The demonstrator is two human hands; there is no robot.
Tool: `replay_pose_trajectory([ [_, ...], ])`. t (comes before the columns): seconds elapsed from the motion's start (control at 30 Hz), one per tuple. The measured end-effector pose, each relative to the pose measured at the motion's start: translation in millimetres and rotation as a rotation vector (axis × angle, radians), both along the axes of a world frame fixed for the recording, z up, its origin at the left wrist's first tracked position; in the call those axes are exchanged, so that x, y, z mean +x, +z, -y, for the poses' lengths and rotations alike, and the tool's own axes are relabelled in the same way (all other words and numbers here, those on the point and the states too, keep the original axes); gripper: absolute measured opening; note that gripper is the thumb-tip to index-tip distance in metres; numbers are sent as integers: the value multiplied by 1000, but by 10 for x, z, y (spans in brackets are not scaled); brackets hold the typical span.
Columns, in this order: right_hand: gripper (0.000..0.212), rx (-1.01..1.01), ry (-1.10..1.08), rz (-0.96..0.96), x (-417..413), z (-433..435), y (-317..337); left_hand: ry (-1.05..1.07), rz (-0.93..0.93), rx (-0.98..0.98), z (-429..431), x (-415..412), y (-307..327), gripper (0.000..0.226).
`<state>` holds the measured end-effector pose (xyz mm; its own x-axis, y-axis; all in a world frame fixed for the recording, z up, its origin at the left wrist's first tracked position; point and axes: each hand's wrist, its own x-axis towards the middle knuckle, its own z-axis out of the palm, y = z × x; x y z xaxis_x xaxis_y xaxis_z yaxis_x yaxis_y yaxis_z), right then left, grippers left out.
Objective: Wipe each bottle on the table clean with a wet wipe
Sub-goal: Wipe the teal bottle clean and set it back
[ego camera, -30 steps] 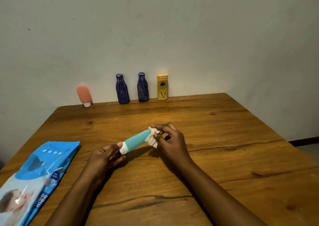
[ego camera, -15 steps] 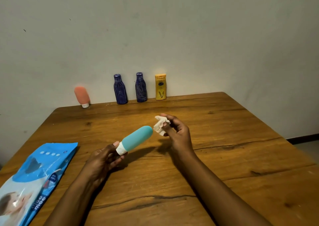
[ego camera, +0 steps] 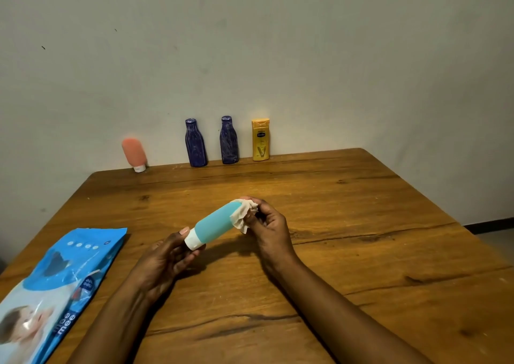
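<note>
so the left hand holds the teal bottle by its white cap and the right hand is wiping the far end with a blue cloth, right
Not quite: the head view shows the wipe is white, not blue. The rest holds: the left hand grips the teal bottle by its white cap, and the right hand wipes the far end.

Left hand [ego camera: 164,263] pinching teal bottle [ego camera: 215,227] cap, right hand [ego camera: 268,226] pressing wet wipe [ego camera: 242,215] on its end

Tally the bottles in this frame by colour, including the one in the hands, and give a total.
Teal bottle, held: 1
Dark blue bottles: 2
Yellow bottle: 1
Pink-orange bottle: 1
Total: 5
</note>
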<state>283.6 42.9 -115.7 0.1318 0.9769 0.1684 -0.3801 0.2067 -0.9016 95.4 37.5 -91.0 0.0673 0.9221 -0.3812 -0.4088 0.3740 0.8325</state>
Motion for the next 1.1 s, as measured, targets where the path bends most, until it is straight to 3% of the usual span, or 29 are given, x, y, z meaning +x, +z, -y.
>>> replay_pose_trajectory([
  [0.17, 22, -33, -26, -82, -60, 10, -14, -1, 109, -26, 23, 45, 9, 10],
  [0.27, 22, -11, -15, -180, -85, 6, 3, -92, 143, -10, 26, 57, -9, 60],
  [0.37, 22, 2, -8, -267, -73, -10, 2, -144, 178, 5, 31, 101, -84, 73],
  [0.5, 21, -4, -2, -206, 12, -64, -43, -149, 198, 25, 38, 155, -153, 74],
  [0.6, 19, -69, -12, 206, 70, -104, -194, -114, 270, 53, 71, 170, -145, 72],
  [0.67, 19, -86, -14, 440, 104, -115, -238, -99, 197, 107, 88, 171, -121, 43],
  [0.73, 20, -111, -130, 438, 196, -143, -204, -61, 63, 162, 88, 156, -91, 10],
  [0.9, 20, -136, -285, 411, 526, -227, -271, -137, -132, 129, 48, 23, -13, 35],
  [1.1, 27, -129, -303, 394, 532, -191, -226, -336, -303, 1, -201, 78, 154, 29],
])
